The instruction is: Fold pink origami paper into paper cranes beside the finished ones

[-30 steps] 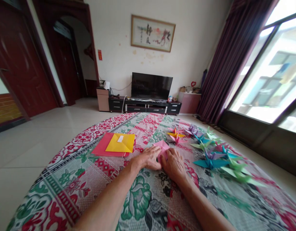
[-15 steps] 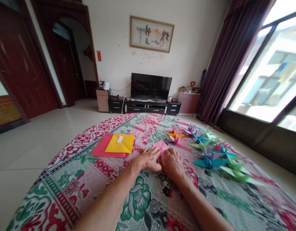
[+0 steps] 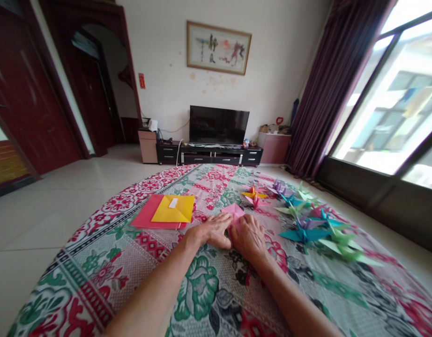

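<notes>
A folded sheet of pink origami paper [image 3: 234,210] lies on the tablecloth in the middle of the head view. From the left, my left hand [image 3: 216,231] holds it down, fingers closed together on its edge and thumb pointing inward. My right hand [image 3: 249,236] presses on its right side with curled fingers. Both hands cover the paper's lower part, and the fold under the fingertips is hidden.
Left of my hands, a yellow paper square [image 3: 174,209] with a white label lies on red sheets [image 3: 142,215]. Several folded paper cranes [image 3: 305,231] spread over the right side. A floral cloth [image 3: 149,299] covers the round table. A television [image 3: 219,125] stands beyond.
The view has shifted slightly, so the scene sits a little further left. My hands stay on the pink paper, with hardly any visible movement.
</notes>
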`<state>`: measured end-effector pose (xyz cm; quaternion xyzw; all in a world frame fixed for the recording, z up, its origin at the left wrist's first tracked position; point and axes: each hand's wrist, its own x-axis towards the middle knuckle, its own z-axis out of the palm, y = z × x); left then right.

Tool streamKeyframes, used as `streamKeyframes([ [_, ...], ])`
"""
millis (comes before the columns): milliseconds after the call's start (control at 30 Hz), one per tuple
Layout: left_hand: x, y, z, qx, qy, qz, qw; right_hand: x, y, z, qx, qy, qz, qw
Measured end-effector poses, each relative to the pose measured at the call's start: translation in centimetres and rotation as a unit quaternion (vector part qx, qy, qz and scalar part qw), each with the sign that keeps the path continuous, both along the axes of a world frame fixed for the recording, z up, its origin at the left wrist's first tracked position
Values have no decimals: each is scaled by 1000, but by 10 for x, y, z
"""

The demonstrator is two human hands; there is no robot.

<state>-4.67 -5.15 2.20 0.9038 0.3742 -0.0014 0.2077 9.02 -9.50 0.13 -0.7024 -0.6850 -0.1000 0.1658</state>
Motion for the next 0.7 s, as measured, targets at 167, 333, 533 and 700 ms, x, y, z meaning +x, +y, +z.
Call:
streamKeyframes([
  [167,-1,-3,6,-16,-2,5,1000,1,1,-2,3,-4,2,1000],
  [333,-3,-3,8,-16,-15,-1,1000,-1,1,-4,0,1,-2,1000],
  [533,-3,-3,8,-7,-15,3,1000,-6,0,-4,-11,9,-21,1000],
  [700,-1,1,3,15,-21,-7,1000,-6,-2,-4,-10,12,-21,1000],
])
